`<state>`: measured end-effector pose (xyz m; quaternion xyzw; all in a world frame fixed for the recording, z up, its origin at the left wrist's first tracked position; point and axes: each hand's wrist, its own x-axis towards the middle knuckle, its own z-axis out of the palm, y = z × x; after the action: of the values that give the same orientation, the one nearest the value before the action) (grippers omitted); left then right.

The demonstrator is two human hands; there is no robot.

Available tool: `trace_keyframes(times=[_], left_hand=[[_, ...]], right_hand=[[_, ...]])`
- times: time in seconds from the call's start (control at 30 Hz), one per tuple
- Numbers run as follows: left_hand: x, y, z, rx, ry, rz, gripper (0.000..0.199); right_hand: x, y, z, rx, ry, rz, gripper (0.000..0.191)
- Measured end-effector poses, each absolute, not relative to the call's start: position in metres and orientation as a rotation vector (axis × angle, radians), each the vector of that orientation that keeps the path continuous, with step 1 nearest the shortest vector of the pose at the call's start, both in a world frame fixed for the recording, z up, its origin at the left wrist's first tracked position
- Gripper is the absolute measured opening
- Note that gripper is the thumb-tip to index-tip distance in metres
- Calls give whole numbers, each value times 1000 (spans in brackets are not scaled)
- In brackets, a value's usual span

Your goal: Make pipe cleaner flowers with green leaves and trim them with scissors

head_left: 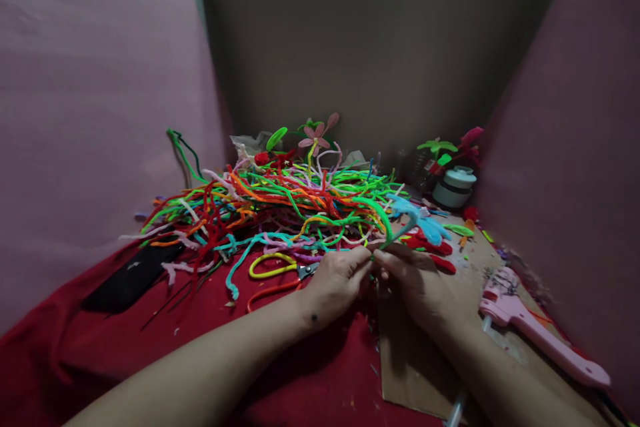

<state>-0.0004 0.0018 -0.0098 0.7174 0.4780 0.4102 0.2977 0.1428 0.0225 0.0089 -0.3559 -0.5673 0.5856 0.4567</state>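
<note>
Both hands, left and right, pinch a green stem between nearly closed fingertips, seemingly to steady it. Scissors lie at nine o'clock, probably for easy reach; the glue gun rests at four.

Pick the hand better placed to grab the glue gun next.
Right, most likely: the right hand is nearer the pink glue gun. Both hands seem to pinch the pipe-cleaner stem, so the left hand could probably steady it alone.
</note>
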Motion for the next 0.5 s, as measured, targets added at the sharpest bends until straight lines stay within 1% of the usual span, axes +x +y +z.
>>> trace_keyframes(times=[0.2,0.3,0.43,0.5], left_hand=[[0,7,-2,1289,890,957,29],[-2,10,-5,1086,718,928,27],[-2,12,-10,905,578,907,21],[-2,12,-11,875,533,906,22]], right_hand=[[144,25,-2,-758,-1419,1602,29],[144,26,-7,-630,-1371,1722,35],[144,29,-10,-600,-1387,1657,25],[145,29,-9,-708,-1394,1468,20]])
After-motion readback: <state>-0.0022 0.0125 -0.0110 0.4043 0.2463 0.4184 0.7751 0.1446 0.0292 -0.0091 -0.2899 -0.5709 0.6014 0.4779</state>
